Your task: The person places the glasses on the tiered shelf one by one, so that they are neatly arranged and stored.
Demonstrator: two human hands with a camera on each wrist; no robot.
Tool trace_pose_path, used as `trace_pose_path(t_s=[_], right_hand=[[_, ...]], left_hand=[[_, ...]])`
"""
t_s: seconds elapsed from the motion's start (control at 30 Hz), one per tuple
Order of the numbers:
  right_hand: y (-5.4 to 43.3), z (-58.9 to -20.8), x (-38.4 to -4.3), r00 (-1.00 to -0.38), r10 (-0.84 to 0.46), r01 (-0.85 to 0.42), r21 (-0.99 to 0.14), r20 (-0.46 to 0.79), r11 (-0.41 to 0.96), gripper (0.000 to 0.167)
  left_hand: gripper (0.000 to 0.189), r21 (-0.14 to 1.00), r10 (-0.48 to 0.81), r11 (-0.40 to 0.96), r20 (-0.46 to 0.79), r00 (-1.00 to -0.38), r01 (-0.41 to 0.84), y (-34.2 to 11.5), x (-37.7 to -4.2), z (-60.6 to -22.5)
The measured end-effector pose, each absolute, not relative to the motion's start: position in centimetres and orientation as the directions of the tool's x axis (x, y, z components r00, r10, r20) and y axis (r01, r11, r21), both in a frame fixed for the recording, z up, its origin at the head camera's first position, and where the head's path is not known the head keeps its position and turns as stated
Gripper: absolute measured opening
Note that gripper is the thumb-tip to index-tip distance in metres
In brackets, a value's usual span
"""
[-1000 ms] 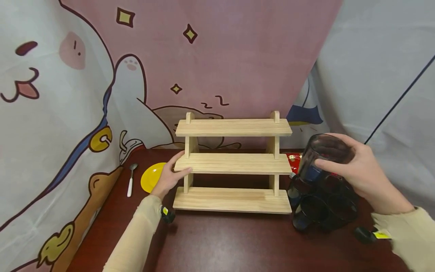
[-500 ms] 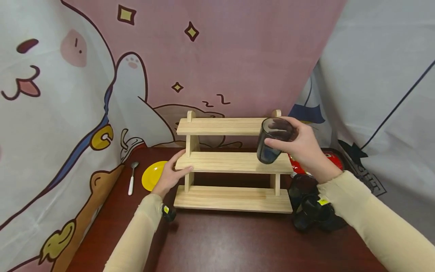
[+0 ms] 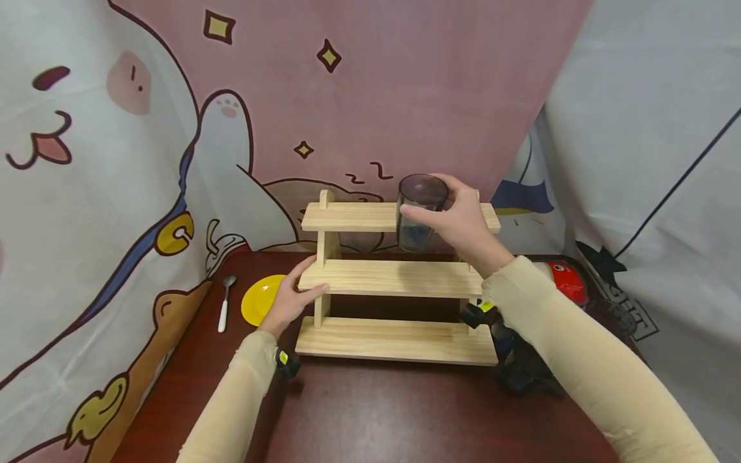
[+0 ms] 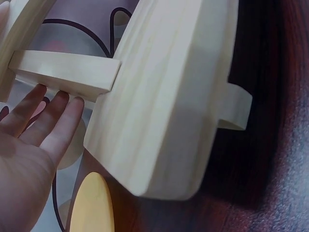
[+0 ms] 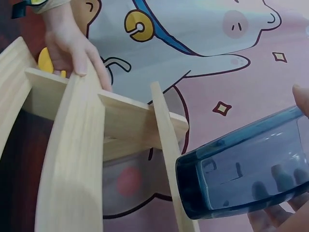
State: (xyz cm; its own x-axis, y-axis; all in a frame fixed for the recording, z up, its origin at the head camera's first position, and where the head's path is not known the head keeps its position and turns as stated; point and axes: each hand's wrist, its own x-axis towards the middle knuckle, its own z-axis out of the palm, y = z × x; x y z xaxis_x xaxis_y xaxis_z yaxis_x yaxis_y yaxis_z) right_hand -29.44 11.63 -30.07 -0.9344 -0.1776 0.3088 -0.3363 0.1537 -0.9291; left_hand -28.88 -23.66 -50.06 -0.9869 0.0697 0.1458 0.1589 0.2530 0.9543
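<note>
A three-tier wooden stand stands on the dark table. My right hand holds a smoky clear drinking glass, mouth up and slightly tilted, fingers round one side and thumb on the other. The glass overlaps the front of the top tier in the head view; in the right wrist view its thick base shows beside that board. My left hand holds the left end of the middle tier, thumb over the board. Its straight fingers touch the upright in the left wrist view.
Several dark glasses stand right of the stand, partly hidden by my right sleeve. Behind that arm lies a red packet. A yellow plate and a white-handled spoon lie to the left. Printed cloth hangs close behind.
My right hand has carried the glass leftward and up from above the other glasses to the top tier. My left hand has stayed on the stand.
</note>
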Motion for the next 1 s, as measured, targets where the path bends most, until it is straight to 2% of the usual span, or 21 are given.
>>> trace_pose_path(t_s=[0.33, 0.67, 1.0], right_hand=[[8.2, -29.8, -32.1, -0.940, -0.161, -0.328, -0.926, 0.300, 0.186, 0.071], [6.2, -29.7, -33.9, -0.961, -0.115, -0.273, -0.937, 0.253, 0.217, 0.085], [4.8, -30.4, -35.1, -0.951, -0.126, -0.305, -0.919, 0.281, 0.252, 0.084]], left_hand=[[0.075, 0.956, 0.070, 0.247, 0.146, -0.987, 0.158, -23.6, -28.7, -50.1], [0.076, 0.964, 0.085, 0.230, 0.119, -0.989, 0.136, -23.6, -29.0, -50.6], [0.075, 0.963, 0.070, 0.215, 0.153, -0.986, 0.165, -23.6, -28.9, -50.4]])
